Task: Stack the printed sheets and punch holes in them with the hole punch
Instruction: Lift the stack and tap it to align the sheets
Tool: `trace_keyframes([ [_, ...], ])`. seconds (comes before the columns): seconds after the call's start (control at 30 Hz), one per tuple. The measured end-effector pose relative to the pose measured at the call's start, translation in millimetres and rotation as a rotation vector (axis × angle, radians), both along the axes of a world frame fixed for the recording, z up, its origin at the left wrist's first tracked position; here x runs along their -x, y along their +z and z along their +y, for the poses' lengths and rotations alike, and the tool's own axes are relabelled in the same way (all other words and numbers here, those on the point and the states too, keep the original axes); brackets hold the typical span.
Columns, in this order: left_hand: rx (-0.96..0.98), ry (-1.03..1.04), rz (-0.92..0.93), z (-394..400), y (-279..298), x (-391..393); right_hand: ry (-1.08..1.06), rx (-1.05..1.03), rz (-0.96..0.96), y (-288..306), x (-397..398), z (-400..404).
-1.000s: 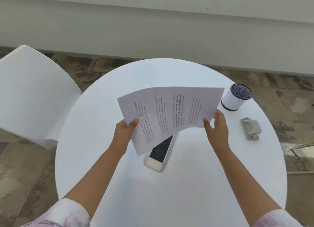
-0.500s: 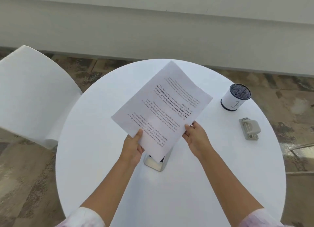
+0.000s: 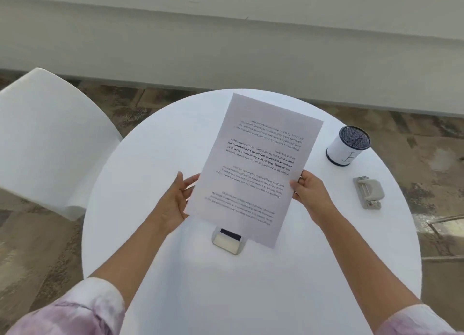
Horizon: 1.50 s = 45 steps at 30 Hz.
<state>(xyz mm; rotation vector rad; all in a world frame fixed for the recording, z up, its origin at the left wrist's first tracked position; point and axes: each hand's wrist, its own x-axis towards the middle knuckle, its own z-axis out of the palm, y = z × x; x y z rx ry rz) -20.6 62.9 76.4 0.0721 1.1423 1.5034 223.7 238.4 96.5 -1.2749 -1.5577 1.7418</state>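
The printed sheets are held above the round white table, long side pointing away from me, text upside down. My left hand rests flat against their left edge, fingers extended. My right hand pinches the right edge, thumb on top. I cannot tell how many sheets are in the pile. The grey hole punch lies on the table to the right, well clear of both hands.
A white phone lies on the table under the sheets' near end, mostly hidden. A white cup with a dark mesh top stands at the far right. A white chair is to the left. A wall runs behind.
The sheets have turned from lying crosswise to pointing away from me. Both hands have shifted along the edges to the two long sides.
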Motion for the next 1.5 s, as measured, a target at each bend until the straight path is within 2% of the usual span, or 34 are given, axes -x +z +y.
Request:
trace_keyframes([
  [0.1, 0.078, -0.236, 0.334, 12, 10, 3, 0.050, -0.043, -0.013, 3, -1, 1],
  [0.17, 0.060, -0.260, 0.517, 23, 15, -1, 0.063, -0.098, -0.024, 5, 1, -2],
  [0.27, -0.034, -0.149, 0.634, 36, 31, -12, 0.044, -0.217, -0.047, 7, 7, -6],
  [0.4, -0.140, -0.061, 0.697, 43, 42, -24, 0.029, -0.361, -0.006, 8, 10, -11],
  [0.8, -0.168, -0.036, 0.745, 36, 30, -36, 0.015, -0.459, -0.039, 4, 10, -22],
  [1.27, -0.104, -0.025, 0.745, 36, 22, -37, 0.007, -0.462, -0.091, 5, 15, -19],
  [1.4, -0.101, 0.068, 0.624, 37, 24, -36, -0.030, -0.424, -0.115, 3, 14, -18],
  [1.5, -0.082, 0.129, 0.492, 36, 21, -37, -0.086, -0.335, -0.232, -1, 13, -21],
])
